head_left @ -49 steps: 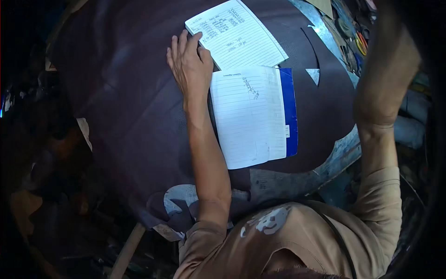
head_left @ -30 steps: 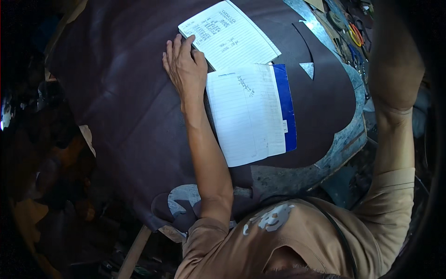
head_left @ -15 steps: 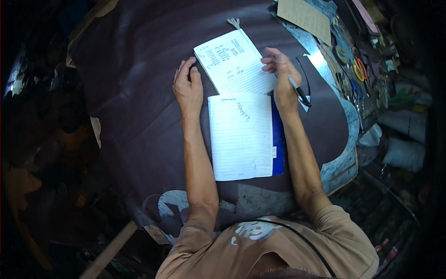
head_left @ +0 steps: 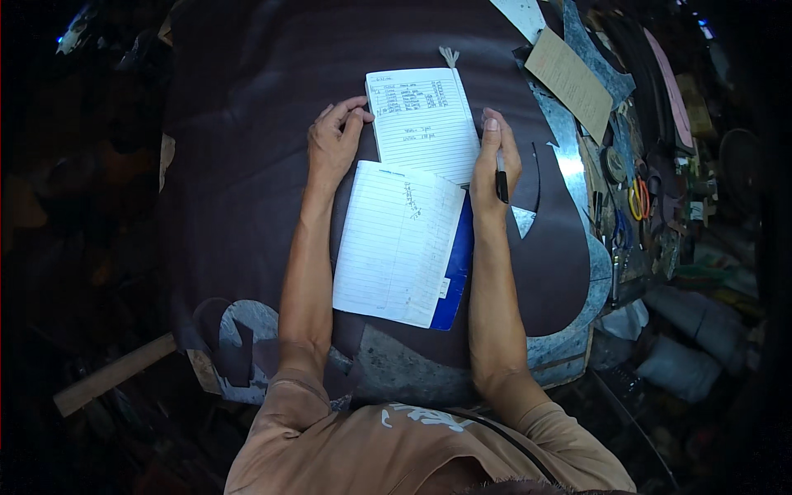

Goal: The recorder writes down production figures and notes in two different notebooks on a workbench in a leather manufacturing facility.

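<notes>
An open ruled notebook (head_left: 421,153) with handwritten lines and a grey tassel lies on the dark brown leather. My left hand (head_left: 337,140) is at its left edge, fingers bent and somewhat apart, fingertips touching the side. At the right edge my right hand (head_left: 505,157) rests on its side, with a black-capped pen (head_left: 502,183) held between thumb and fingers. Nearer my body, between my forearms, lies a second ruled book (head_left: 388,256) with a blue cover (head_left: 452,301); its top overlaps the notebook's lower edge.
The brown leather sheet (head_left: 247,165) spreads over the worktable. To the right are a tan card (head_left: 569,82), orange-handled scissors (head_left: 638,198), a tape roll (head_left: 615,165) and other tools. A small pale triangular scrap (head_left: 523,220) lies beside my right wrist. A wooden bar (head_left: 115,373) juts out at lower left.
The whole view has turned, so the books and table appear rotated clockwise. My left fingers have come in against the notebook's edge. The pen stays in my right hand.
</notes>
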A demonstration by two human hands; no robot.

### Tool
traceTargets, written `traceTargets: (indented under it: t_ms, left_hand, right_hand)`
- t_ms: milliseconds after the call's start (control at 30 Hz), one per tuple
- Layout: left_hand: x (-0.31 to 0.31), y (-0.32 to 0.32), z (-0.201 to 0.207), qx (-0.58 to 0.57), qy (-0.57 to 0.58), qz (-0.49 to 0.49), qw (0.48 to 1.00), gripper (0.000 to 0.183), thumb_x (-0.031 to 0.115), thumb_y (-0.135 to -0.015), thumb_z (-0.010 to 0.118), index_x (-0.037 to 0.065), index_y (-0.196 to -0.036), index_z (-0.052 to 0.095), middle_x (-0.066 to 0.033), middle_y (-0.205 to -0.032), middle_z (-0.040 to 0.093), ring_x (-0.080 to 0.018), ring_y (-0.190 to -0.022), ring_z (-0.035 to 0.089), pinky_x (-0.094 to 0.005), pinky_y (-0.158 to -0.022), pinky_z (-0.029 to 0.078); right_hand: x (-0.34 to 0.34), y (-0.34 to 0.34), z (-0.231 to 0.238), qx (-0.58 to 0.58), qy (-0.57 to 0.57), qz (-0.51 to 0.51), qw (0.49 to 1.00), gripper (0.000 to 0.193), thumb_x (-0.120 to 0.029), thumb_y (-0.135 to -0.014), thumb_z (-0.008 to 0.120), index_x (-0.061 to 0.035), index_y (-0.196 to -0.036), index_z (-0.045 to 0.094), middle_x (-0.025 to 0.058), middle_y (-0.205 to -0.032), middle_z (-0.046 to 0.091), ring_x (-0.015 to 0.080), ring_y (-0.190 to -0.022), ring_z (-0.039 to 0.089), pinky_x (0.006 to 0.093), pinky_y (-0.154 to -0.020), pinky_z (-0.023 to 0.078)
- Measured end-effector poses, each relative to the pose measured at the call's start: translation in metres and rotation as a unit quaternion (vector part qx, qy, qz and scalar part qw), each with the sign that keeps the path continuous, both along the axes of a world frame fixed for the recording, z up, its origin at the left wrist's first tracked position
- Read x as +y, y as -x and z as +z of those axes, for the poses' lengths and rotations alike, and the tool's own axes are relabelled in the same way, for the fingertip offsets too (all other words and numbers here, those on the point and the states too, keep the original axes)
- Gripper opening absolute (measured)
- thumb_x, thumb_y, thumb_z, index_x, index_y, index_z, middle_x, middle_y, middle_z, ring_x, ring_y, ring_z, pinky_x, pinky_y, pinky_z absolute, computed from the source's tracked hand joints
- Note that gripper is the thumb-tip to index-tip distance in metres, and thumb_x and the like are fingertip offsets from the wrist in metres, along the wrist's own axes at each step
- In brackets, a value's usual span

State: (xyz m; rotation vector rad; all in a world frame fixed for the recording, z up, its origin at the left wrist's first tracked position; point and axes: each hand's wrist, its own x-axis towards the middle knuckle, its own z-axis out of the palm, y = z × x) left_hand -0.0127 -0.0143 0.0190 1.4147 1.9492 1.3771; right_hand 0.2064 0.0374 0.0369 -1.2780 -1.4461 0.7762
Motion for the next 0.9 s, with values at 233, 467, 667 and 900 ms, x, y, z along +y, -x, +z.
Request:
traceTargets:
  t_ms: [233,467,667,900]
  left_hand:
    - [-0.001,-0.008,0.003,0.06,0.003,-0.029,0.998,0.027,0.014,-0.093,0.06,-0.001,-0.115,0.068,-0.0065,-0.098,0.074,-0.0125,-0.086,0.065,-0.0254,-0.08,0.049]
    - [0.003,-0.018,0.002,-0.179,-0.023,-0.039,0.983,0.048,0.014,-0.092,0.066,-0.002,-0.134,0.051,-0.0173,-0.12,0.066,-0.0223,-0.117,0.061,-0.0363,-0.103,0.044]
    - [0.001,-0.019,0.005,-0.429,-0.057,-0.162,0.887,0.062,0.011,-0.091,0.068,-0.007,-0.142,0.039,-0.0213,-0.125,0.061,-0.0235,-0.116,0.06,-0.0328,-0.1,0.047]
    - [0.002,-0.011,-0.002,-0.508,-0.02,-0.17,0.844,0.038,0.011,-0.094,0.063,0.001,-0.13,0.053,-0.0104,-0.113,0.068,-0.0151,-0.102,0.064,-0.0313,-0.092,0.051]
  right_hand:
    - [0.006,-0.01,0.006,0.214,0.113,0.034,0.97,0.049,-0.034,-0.101,0.05,0.0077,-0.123,0.06,0.0218,-0.115,0.065,0.0273,-0.109,0.062,0.0351,-0.095,0.047]
    - [-0.001,-0.007,0.006,0.035,0.016,0.046,0.998,0.031,-0.019,-0.097,0.056,0.0021,-0.118,0.065,0.0177,-0.108,0.067,0.0221,-0.104,0.063,0.0318,-0.091,0.048]
    - [-0.008,-0.006,0.012,0.147,0.009,0.051,0.988,0.027,-0.016,-0.097,0.057,0.001,-0.117,0.066,0.0144,-0.11,0.066,0.0204,-0.104,0.062,0.03,-0.092,0.047]
    - [-0.005,-0.003,0.0,0.087,-0.007,0.038,0.995,0.036,-0.021,-0.1,0.053,0.0031,-0.125,0.061,0.0201,-0.121,0.064,0.0257,-0.115,0.06,0.0344,-0.098,0.045]
